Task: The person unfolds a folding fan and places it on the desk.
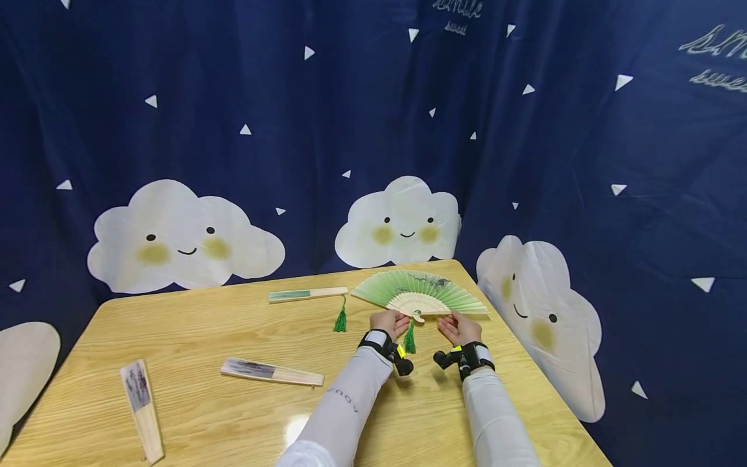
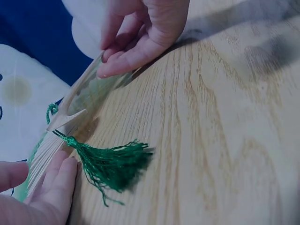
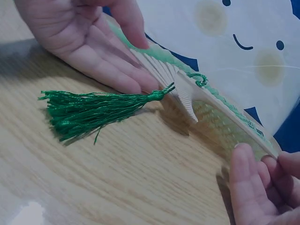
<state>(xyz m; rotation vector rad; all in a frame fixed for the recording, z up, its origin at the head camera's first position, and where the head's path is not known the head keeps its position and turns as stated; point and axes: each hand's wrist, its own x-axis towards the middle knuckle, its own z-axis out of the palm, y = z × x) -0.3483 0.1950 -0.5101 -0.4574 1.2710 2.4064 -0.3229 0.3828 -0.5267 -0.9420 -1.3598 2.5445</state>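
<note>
A green folding fan (image 1: 408,285) is spread wide at the far right of the table, with pale ribs and a dark printed pattern on its leaf. A green tassel (image 2: 115,161) hangs from its pivot end toward me. My right hand (image 1: 461,328) pinches the fan's right outer stick between thumb and fingers, as the right wrist view shows. On the other side my left hand (image 1: 390,322) holds the fan by its ribs, thumb above and fairly straight fingers below. The fan's edge is tilted slightly off the tabletop near the hands.
A closed fan with a green tassel (image 1: 340,319) lies at the back of the wooden table (image 1: 192,331). Two more closed fans, one mid-table (image 1: 271,372) and one at the left (image 1: 142,408), show dark grey prints. A dark blue curtain (image 1: 373,97) with clouds stands behind.
</note>
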